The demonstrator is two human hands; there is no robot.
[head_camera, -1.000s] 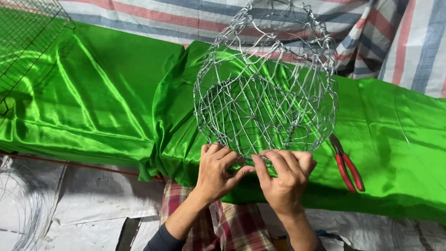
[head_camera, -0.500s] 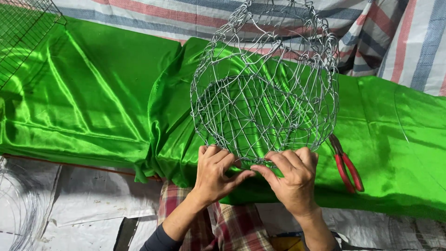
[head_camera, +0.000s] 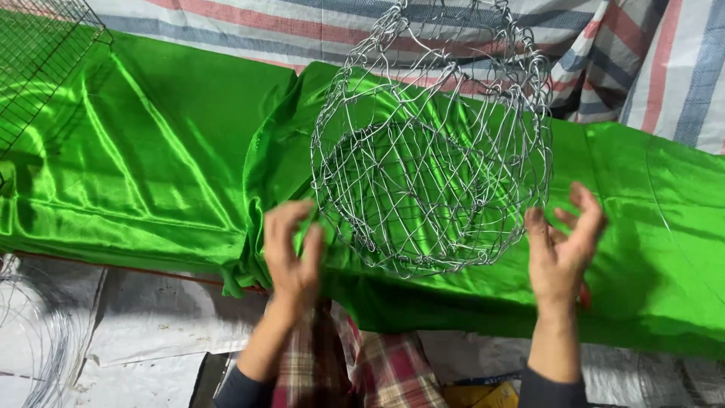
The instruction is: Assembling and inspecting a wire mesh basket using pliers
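A rounded basket of twisted silver wire mesh [head_camera: 430, 159] stands up above a shiny green cloth [head_camera: 151, 166], its top cut off by the frame edge. My left hand [head_camera: 291, 249] is at the basket's lower left, fingers spread and close to the rim. To the basket's lower right is my right hand [head_camera: 563, 245], fingers apart and curled, just off the mesh. Neither hand grips the wire. I cannot tell what holds the basket up.
A flat wire grid panel [head_camera: 38, 68] lies at the top left on the cloth. Thin wire coils [head_camera: 34, 347] sit at the bottom left on grey sheeting. A striped tarp [head_camera: 642, 53] hangs behind. A red tool handle [head_camera: 584, 296] peeks out behind my right wrist.
Both hands were together pinching the basket's bottom rim. They have let go and moved apart to either side, fingers spread. The basket looks slightly turned.
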